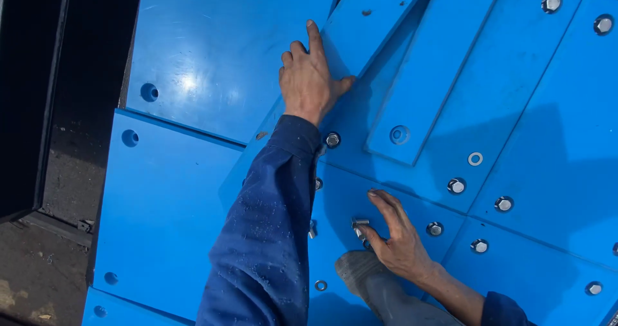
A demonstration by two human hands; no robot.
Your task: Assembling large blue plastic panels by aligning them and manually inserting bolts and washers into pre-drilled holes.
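My left hand (310, 75) rests flat on a blue plastic panel (219, 49), with the index finger stretched along the edge of a narrow blue strip (376, 17). Its arm wears a dark blue sleeve. Lower down, my right hand (398, 236) reaches onto another blue panel (341, 203), its fingertips at a loose silver bolt (359, 226) lying there. I cannot tell whether the fingers grip the bolt or only touch it. Fixed hex bolts (456, 185) sit in the panels close by.
Several blue panels overlap, some with empty round holes (149, 92) at the left. A loose washer (475, 158) lies at right and another (320, 285) near my grey shoe (360, 271). A long blue bar (438, 68) lies diagonally. A dark drop-off (58, 94) borders the left.
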